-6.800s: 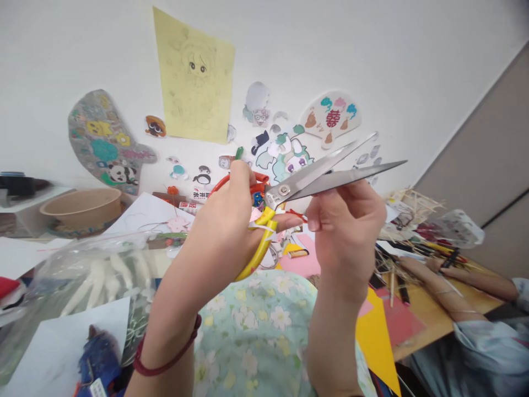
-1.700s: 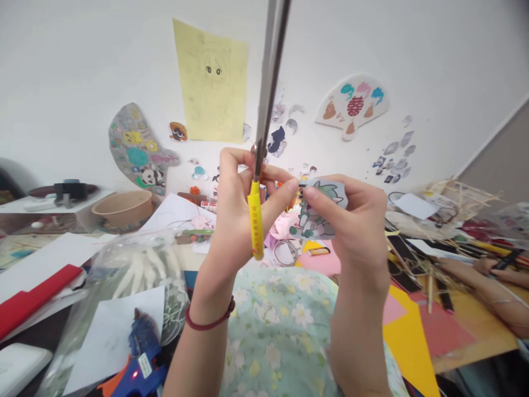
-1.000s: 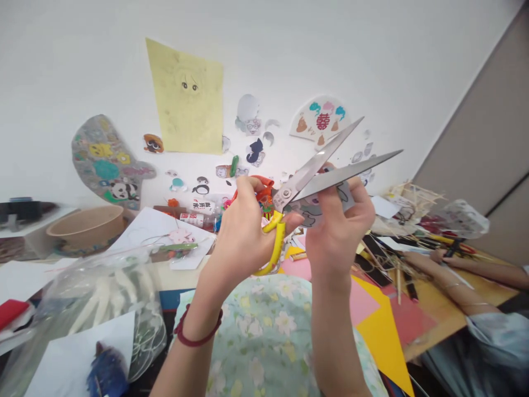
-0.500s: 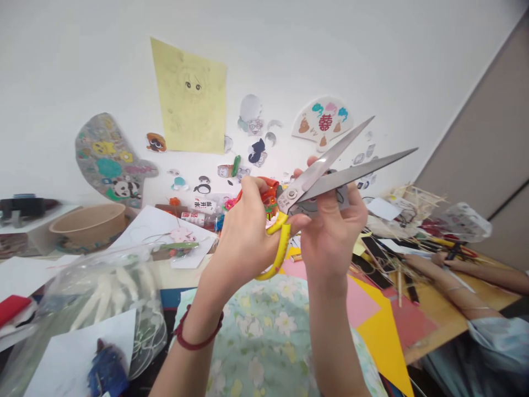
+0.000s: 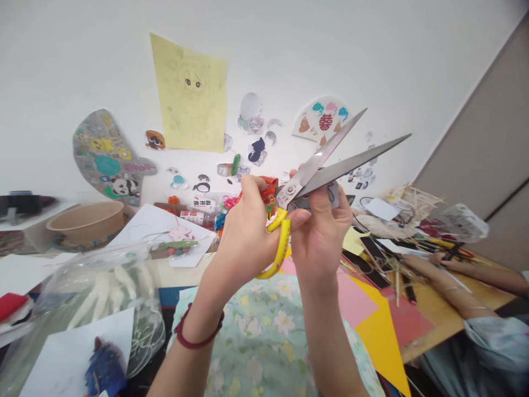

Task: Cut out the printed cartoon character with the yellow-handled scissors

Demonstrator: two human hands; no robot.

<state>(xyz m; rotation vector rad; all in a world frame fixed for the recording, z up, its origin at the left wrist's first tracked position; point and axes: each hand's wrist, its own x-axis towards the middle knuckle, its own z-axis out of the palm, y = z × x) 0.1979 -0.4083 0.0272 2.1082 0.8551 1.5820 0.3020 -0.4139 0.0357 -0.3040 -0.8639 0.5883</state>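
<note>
Two forearms rose from below: the left forearm (image 5: 179, 361) slanted inward, the right forearm (image 5: 330, 342) stood nearly upright. The left hand (image 5: 248, 237), its back toward the viewer, gripped with curled fingers (image 5: 250, 192), thumb extended toward the right hand (image 5: 322, 234), which pinched with its thumb raised in front.

From here I read a craft room: scissors (image 5: 291, 191) up close, a yellow drawing (image 5: 190, 105) and painted fan (image 5: 318, 118) on the far wall, sticks (image 5: 415, 203) and coloured sheets (image 5: 382, 333) across the right worktop (image 5: 494, 299).
</note>
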